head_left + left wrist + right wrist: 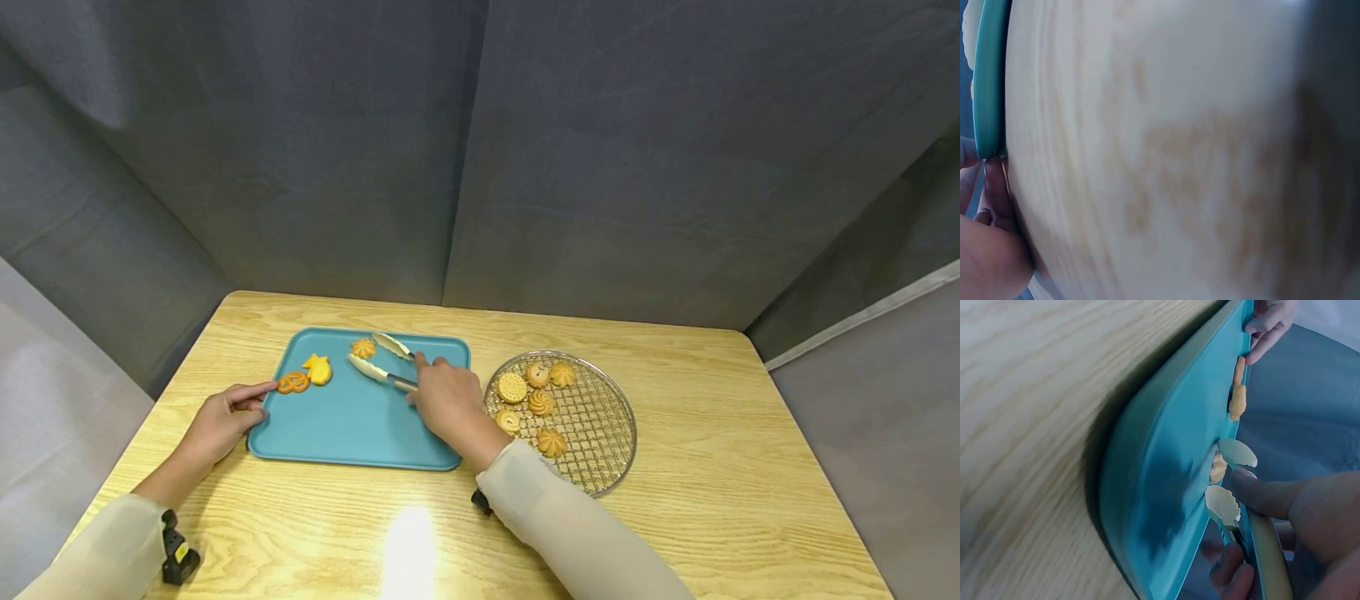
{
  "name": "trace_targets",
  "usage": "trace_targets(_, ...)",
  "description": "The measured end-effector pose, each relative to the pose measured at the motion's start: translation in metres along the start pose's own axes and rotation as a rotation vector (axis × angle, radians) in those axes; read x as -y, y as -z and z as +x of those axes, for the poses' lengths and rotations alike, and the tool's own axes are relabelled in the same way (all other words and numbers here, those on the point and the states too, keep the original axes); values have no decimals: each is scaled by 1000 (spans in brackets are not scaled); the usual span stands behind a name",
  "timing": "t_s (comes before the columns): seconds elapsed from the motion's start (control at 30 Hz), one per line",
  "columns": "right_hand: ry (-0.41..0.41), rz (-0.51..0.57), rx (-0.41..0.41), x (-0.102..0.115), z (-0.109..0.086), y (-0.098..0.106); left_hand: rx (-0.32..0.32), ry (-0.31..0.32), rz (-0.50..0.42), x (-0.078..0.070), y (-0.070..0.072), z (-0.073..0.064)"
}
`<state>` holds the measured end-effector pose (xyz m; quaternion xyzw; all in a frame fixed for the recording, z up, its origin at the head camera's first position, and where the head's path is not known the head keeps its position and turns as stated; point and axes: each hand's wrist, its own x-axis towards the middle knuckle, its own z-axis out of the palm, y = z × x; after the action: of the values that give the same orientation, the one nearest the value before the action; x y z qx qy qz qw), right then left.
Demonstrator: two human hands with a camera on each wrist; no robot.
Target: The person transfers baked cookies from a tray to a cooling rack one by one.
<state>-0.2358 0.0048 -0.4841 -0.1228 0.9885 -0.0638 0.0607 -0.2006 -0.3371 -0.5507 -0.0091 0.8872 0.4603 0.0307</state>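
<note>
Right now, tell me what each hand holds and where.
The right hand grips the tongs by the handles; the left hand holds the tray's left edge.

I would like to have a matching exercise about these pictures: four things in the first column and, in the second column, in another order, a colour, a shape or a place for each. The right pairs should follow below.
Things
1. tongs
2. pretzel
3. tray
4. wire rack

Descriptions
A. blue and rectangular
B. round, lying on the table
C. held in the right hand
D. beside the fingertips of the left hand

Right pairs: 1-C, 2-D, 3-A, 4-B
</note>
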Motion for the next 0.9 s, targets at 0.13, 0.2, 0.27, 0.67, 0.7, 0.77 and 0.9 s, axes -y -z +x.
trace_targets(0.13, -11, -2, -6, 5, 5, -1, 5, 3, -24, 1, 0, 0)
trace_targets(0.2, -7, -14, -19, 6, 5, -2, 7, 2, -31, 2, 0, 1)
trace_targets(0.27, -1, -33, -31, 7, 6, -2, 8, -1, -36, 3, 0, 1)
trace_targets(0.67, 15, -69, -59, 4, 4, -3, 14, 4, -29, 2, 0, 0)
trace_targets(0.7, 16, -69, -59, 4, 4, -3, 13, 4, -31, 2, 0, 0)
trace_targets(0.77, 17, -71, -60, 3, 3, -3, 14, 3, -36, 2, 1, 0)
trace_targets(0.9, 28, -75, -62, 2, 1, -2, 19, 5, -56, 2, 2, 1)
